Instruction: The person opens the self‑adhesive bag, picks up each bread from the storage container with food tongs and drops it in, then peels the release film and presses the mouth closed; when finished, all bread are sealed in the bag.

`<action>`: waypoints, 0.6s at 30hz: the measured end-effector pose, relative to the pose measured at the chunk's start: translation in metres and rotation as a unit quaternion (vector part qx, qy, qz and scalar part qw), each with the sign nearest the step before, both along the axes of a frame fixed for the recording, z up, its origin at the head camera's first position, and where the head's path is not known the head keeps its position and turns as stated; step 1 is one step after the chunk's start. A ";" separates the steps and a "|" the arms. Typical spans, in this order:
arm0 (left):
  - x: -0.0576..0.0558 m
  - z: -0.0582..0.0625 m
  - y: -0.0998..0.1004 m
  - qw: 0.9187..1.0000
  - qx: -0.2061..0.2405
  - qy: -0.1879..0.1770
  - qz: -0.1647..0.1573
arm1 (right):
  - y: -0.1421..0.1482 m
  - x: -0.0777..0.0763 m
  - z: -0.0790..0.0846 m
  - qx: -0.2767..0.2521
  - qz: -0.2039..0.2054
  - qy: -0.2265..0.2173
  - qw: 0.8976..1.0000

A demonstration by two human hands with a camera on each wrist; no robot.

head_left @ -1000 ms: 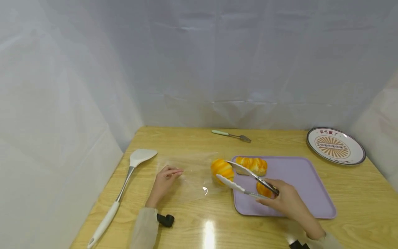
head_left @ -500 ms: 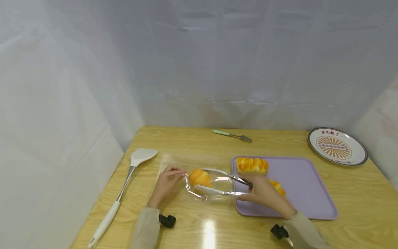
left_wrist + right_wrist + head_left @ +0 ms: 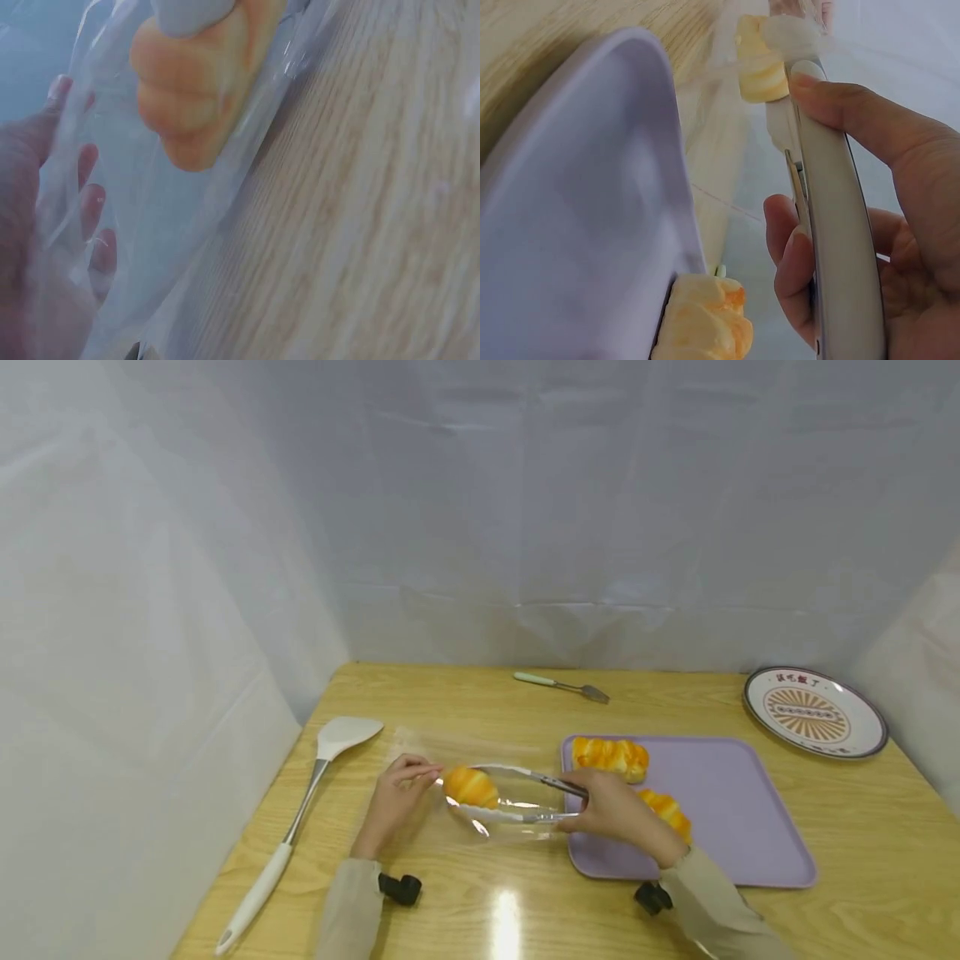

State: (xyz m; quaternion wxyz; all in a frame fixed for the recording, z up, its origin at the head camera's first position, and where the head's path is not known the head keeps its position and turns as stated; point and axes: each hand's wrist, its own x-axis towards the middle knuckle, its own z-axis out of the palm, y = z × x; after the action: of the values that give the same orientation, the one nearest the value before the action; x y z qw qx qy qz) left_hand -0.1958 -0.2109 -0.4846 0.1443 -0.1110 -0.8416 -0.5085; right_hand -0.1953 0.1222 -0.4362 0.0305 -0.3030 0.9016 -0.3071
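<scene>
My left hand (image 3: 397,797) pinches the edge of a clear plastic bag (image 3: 142,255) at its left end, thumb and fingertips meeting on the film. With my right hand (image 3: 615,810) I grip a pair of metal tongs (image 3: 840,240) with pale scalloped tips. Between those tips sits an orange-yellow striped bread roll (image 3: 470,787), close beside my left fingertips. In the left wrist view the roll (image 3: 187,90) lies within the bag's film, a tong tip (image 3: 191,11) against it. My right hand covers the rear of the tongs in the head view.
A purple tray (image 3: 720,810) on the right bears a loaf-shaped bread (image 3: 611,758) and another roll (image 3: 667,814), partly behind my right arm. A white spatula (image 3: 300,810) lies left. A small green-handled fork (image 3: 562,686) and a patterned plate (image 3: 813,712) lie at the back.
My right hand has carried the roll in the tongs leftward from the tray's edge into the bag, up to my left fingers. My left hand has stayed nearly in place.
</scene>
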 end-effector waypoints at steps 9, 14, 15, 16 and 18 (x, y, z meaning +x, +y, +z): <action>0.001 0.004 0.006 1.000 0.012 0.027 -0.007 | -0.015 -0.005 -0.003 -0.005 0.032 0.006 0.999; 0.003 0.008 0.012 1.000 -0.008 0.024 -0.004 | -0.028 -0.007 -0.007 -0.022 0.042 -0.016 0.999; 0.003 0.009 0.013 1.000 -0.007 0.017 -0.004 | -0.030 -0.007 -0.008 -0.022 0.041 -0.020 0.999; 0.003 0.010 0.014 1.000 -0.004 0.012 -0.004 | -0.032 -0.008 -0.009 -0.018 0.041 -0.017 0.999; 0.004 0.014 0.016 1.000 -0.001 0.011 -0.008 | -0.033 -0.008 -0.011 -0.009 0.039 -0.010 0.999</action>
State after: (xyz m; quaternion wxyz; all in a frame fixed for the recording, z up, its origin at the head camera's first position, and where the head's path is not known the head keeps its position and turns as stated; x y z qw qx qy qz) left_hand -0.1922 -0.1953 -0.4708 0.1490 -0.1235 -0.8395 -0.5078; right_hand -0.2030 0.0889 -0.4472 0.0490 -0.3351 0.8860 -0.3166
